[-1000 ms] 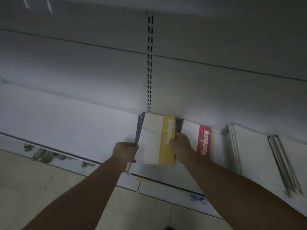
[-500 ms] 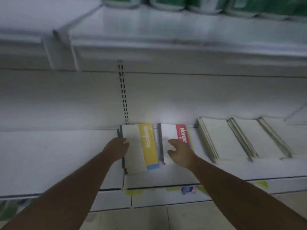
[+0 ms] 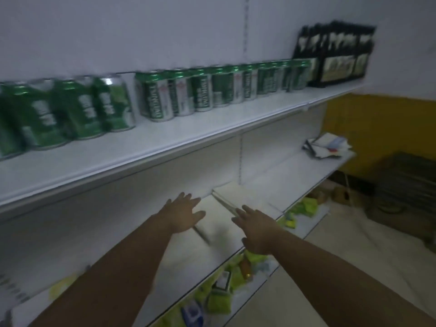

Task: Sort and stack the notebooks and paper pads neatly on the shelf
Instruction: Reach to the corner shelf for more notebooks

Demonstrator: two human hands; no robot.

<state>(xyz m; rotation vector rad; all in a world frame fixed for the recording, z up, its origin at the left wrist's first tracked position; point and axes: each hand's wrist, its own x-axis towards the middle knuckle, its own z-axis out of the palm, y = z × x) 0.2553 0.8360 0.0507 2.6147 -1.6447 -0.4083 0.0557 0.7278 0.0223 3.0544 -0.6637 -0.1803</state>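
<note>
- Left grip (image 3: 186, 215) is released: fingers straight and fanned, palm down, holding nothing.
- It sits over the left edge of a white paper pad (image 3: 213, 224) lying flat on the middle shelf (image 3: 285, 175). The blur makes it impossible to tell whether the palm actually touches.
- Right grip (image 3: 257, 228) is released too, fingers stretched forward and empty, at the shelf's front lip just right of that same pad.
- So the pad lies between the two hands, with its dark spine edge running toward the front.
- Just behind it, against the back panel, a second stack of white pads (image 3: 236, 193) lies flat, with its layered edges facing the near pad.
- Far along the same shelf, well apart at the right end, there's a loose heap of notebooks and papers (image 3: 325, 146) lying at mixed angles.
- Up above, the upper shelf (image 3: 118, 152) carries a long row of green cans (image 3: 165, 95), all upright, and a block of black boxes (image 3: 339, 53) at its right end.
- Down below, yellow-green packets (image 3: 221, 300) crowd the lowest shelf.
- Off to the right are a yellow wall (image 3: 377, 123) and a dark crate (image 3: 405, 185) on the floor.
</note>
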